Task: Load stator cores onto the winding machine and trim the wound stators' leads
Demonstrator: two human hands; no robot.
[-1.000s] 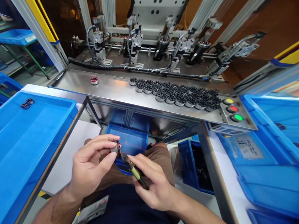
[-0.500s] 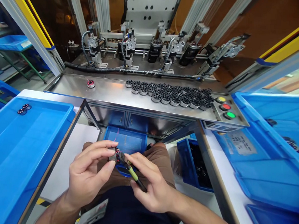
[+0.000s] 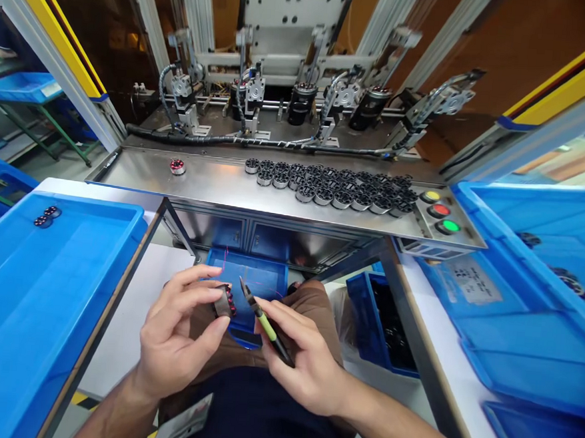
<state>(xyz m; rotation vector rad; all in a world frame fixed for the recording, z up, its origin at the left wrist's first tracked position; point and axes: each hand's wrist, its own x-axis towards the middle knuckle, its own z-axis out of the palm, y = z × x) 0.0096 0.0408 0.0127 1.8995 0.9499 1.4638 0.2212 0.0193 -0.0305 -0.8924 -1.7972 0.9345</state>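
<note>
Between the thumb and fingers of my left hand [image 3: 182,328] is a motor stator [image 3: 225,302], a dark ring with red windings facing right. A thin reddish wire [image 3: 225,260] rises above it. My right hand [image 3: 300,353] is closed around wire cutters [image 3: 265,324] with green and black handles. Their jaws point up and left, a short gap from the stator. Below both hands a blue tray [image 3: 264,260] sits on the floor, with thin wire bits in it.
On the steel ledge [image 3: 209,186] stand several black stators [image 3: 345,186] in rows and one red-wound stator [image 3: 177,167]. Coloured push buttons [image 3: 441,210] sit at its right end. A blue bin [image 3: 96,225] is on the left, another blue bin [image 3: 533,276] on the right. Machine fixtures [image 3: 253,96] stand behind.
The wire cutters have moved away from the stator, leaving a gap. My left hand has turned the stator slightly, and the fixture rods behind have shifted upward.
</note>
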